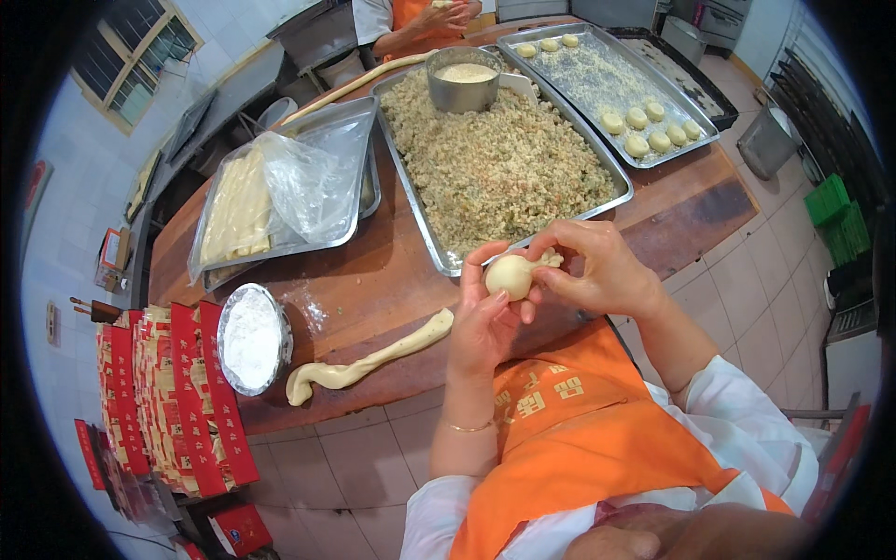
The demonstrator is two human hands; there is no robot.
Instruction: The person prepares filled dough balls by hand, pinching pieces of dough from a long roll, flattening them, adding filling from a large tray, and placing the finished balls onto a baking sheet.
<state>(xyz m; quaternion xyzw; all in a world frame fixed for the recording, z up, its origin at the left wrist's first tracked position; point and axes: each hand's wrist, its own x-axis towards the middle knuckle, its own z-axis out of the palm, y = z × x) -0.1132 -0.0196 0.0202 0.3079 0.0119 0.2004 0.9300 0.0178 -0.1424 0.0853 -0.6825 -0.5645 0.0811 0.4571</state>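
Note:
A round, pale dough ball (509,277) rests in the fingers of my left hand (483,329), over the near edge of the table. Its gathered, ruffled end is pinched between the thumb and fingers of my right hand (602,271). Just beyond both hands lies a large metal tray (450,264) heaped with crumbly, speckled filling (504,154). On the wood left of my left hand stretches a curved rope of dough (373,362). Whatever is inside the ball is hidden.
A bowl of white flour (252,338) stands at the left. Behind it, plastic covers dough strips (241,201) on a tray. A metal tub (464,91) sits in the filling. Several dough rounds (637,118) lie on the far-right tray. Across the table, another person's hands (443,17) hold something pale.

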